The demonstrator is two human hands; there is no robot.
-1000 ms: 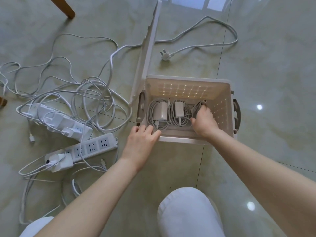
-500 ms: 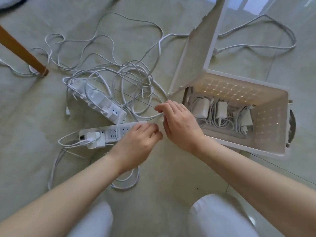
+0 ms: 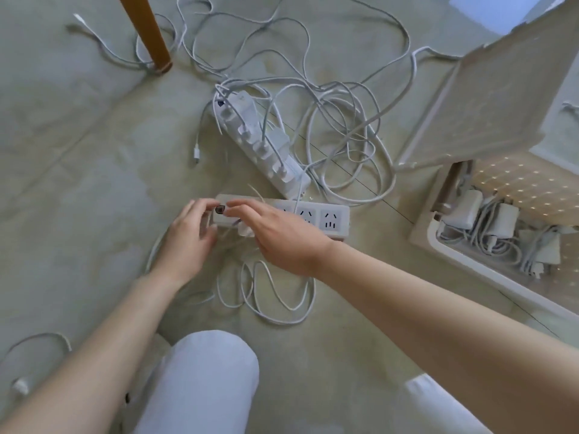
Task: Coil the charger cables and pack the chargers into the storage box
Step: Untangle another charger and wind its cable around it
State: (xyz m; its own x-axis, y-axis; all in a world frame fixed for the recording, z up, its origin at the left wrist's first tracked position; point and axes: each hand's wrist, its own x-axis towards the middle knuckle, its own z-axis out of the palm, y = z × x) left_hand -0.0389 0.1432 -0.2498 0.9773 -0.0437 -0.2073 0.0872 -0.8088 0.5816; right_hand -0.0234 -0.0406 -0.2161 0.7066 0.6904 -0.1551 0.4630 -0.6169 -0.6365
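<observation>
Both hands have left the storage box [image 3: 438, 245] and come across to the near power strip [image 3: 332, 220] on the floor, and the view has swung left with them, so the box now sits at the right edge with its lid [image 3: 488, 98] standing open. Half a second ago the hands were only closing in on the strip; now the left hand [image 3: 188, 239] cups its left end, fingers curled round the end by the dark switch, while the right hand [image 3: 279, 236] lies over the strip just beside it, fingers bent down toward a white charger [image 3: 242, 230] plugged in there. Blur and the hands themselves hide the contact, so whether the right fingers already grip the charger cannot be told. Inside the box, three coiled chargers [image 3: 463, 209] lie side by side on the bottom, so that part of the work looks done. The step now in hand seems to be pulling the next charger out of the strip, the left hand bracing the strip against the tug. Its thin cable [image 3: 275, 296] lies in loose loops on the floor near the person's knee and will need coiling before it goes into the box. Farther off, a second power strip [image 3: 260, 139] holds several more plugs amid a tangle of white cables, by a wooden furniture leg [image 3: 150, 32], so a good deal is left.
</observation>
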